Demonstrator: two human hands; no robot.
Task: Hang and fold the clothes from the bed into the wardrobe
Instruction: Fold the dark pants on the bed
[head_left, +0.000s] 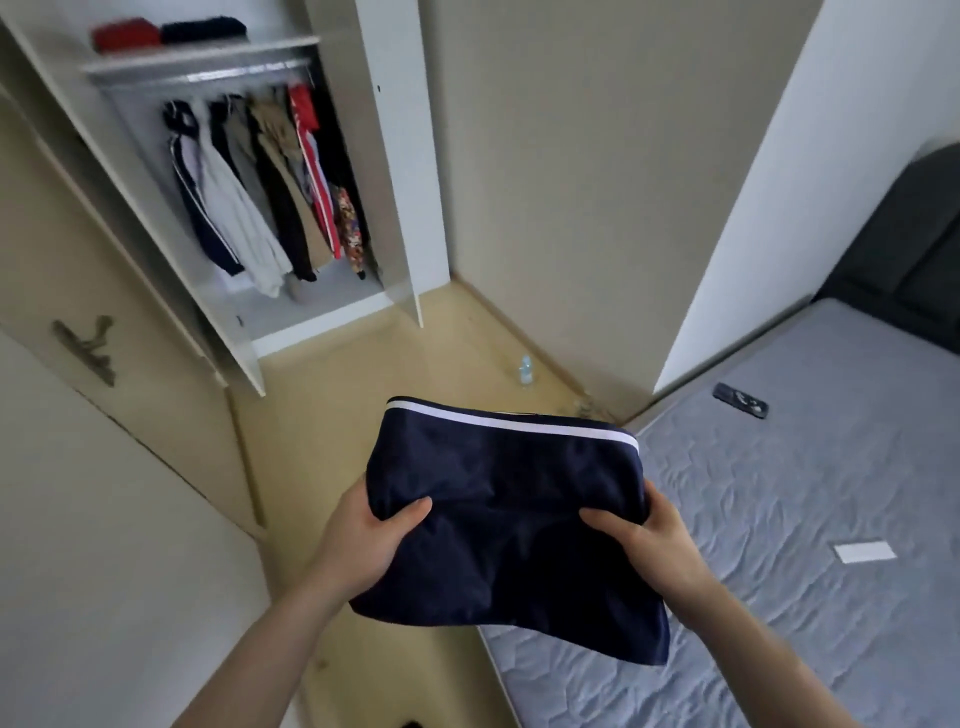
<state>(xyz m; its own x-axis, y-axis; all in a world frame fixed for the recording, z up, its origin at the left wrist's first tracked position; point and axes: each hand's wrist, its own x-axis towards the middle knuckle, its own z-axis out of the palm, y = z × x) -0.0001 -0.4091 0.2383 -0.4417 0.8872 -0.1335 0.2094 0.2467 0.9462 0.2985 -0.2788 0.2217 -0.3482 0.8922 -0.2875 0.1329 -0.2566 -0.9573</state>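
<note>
Left hand (375, 540) and right hand (641, 540) each grip a side of the folded navy garment with a white stripe (511, 519), thumbs on top, holding it level over the floor, its long axis running left to right. Far left stands the open white wardrobe (395, 156), its top shelf (208, 54) up and left of the garment, nearer the left hand. Right lies the grey mattress bed (779, 519).

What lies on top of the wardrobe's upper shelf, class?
On the upper shelf sit two folded piles side by side: a red pile at left and a dark navy pile at right. Anything behind them is hidden.
</note>
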